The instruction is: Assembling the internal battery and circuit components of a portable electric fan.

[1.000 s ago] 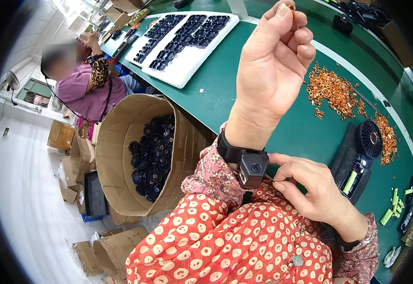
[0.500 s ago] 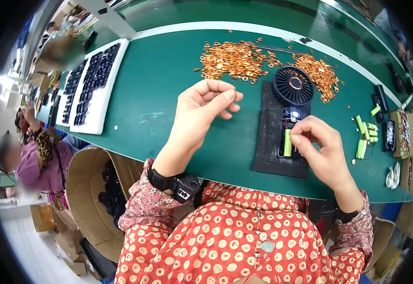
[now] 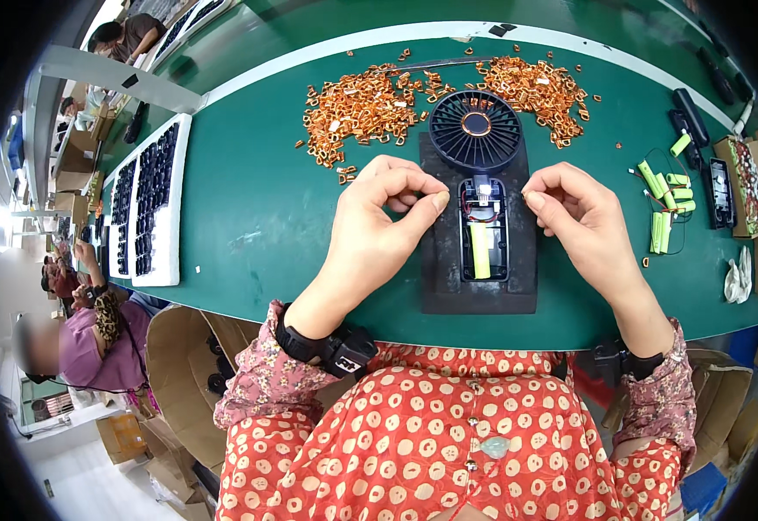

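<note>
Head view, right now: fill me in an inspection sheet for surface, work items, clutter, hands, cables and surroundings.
Surface: green tabletop, with a dark mat.
Work items: black fan on the mat, its handle open, one green cell inside.
Clutter: orange pieces in two heaps; loose green cells and crumpled white plastic at right; white tray of dark parts at left.
Hands: left hand and right hand flank the handle; anything pinched is too small to tell.
Cables: thin wires inside the handle.
Surroundings: cardboard box and a seated co-worker at left.
</note>
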`<state>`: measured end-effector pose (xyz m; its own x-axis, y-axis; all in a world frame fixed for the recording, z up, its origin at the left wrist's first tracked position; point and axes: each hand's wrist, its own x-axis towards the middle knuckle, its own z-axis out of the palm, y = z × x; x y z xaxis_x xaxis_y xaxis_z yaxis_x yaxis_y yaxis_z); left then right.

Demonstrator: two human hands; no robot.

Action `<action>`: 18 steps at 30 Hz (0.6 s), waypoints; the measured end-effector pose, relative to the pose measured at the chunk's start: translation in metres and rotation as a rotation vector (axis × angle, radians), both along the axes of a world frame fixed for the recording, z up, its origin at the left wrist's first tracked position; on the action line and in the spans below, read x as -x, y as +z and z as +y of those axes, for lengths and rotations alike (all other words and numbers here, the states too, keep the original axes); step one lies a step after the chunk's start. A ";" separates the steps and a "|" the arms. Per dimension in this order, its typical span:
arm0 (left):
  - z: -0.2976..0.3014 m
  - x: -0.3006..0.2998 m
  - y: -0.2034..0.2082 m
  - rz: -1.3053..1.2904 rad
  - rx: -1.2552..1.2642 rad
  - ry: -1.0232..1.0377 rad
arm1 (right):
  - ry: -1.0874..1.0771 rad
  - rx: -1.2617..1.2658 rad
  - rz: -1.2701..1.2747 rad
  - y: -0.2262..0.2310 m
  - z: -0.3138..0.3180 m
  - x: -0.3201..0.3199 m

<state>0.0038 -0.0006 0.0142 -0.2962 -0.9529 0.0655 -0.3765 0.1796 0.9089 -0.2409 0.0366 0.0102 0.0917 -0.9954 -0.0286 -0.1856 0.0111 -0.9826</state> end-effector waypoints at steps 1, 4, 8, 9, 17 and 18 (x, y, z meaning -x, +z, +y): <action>0.000 0.002 -0.001 -0.029 0.111 -0.008 | -0.002 0.118 0.082 -0.003 -0.002 0.000; 0.001 0.007 -0.002 -0.090 0.067 -0.001 | 0.005 0.131 0.096 -0.011 -0.004 -0.001; 0.004 0.012 -0.002 -0.105 0.041 0.004 | 0.001 0.134 0.080 -0.014 -0.005 -0.002; 0.004 0.012 -0.002 -0.103 0.046 0.006 | 0.004 0.131 0.085 -0.014 -0.005 -0.003; 0.006 0.014 -0.008 -0.054 0.066 0.012 | 0.016 0.130 0.080 -0.014 -0.006 -0.002; 0.006 0.015 -0.008 -0.069 0.090 0.019 | 0.018 0.130 0.081 -0.013 -0.006 -0.002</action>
<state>-0.0108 0.0058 0.0064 -0.2846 -0.9497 0.1309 -0.4421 0.2512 0.8611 -0.2387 0.0310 -0.0033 0.1118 -0.9894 0.0925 -0.2637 -0.1193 -0.9572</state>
